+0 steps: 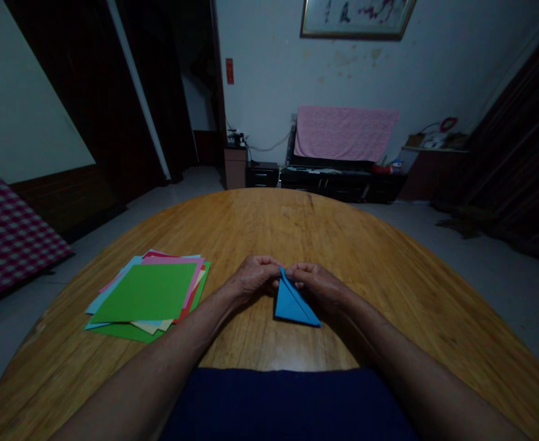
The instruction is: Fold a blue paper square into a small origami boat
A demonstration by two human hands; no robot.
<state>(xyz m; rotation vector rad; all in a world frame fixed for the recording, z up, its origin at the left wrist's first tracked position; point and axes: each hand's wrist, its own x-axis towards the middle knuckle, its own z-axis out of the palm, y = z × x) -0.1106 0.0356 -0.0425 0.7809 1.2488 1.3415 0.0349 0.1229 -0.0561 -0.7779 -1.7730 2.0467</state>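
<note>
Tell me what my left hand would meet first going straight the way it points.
The left hand touches the folded blue paper; that comes first, then likely the right hand, though depth is unclear.

Home living room: round wooden worktop (pixel 260 226); low cabinet (pixel 324 180), pink cloth (pixel 345 133), framed picture (pixel 356 21) seen.

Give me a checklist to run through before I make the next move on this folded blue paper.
1. Both hands at the paper: ok; left hand and right hand meet at the far tip of the blue paper.
2. Blue paper apart from the stack of colored sheets: ok, the stack lies off to the left.
3. Stack squared up: not ok, its sheets fan out at different angles.
4. Creases sharp: cannot tell, too small and dim.
5. Blue paper flat on the table: cannot tell from this view.
</note>
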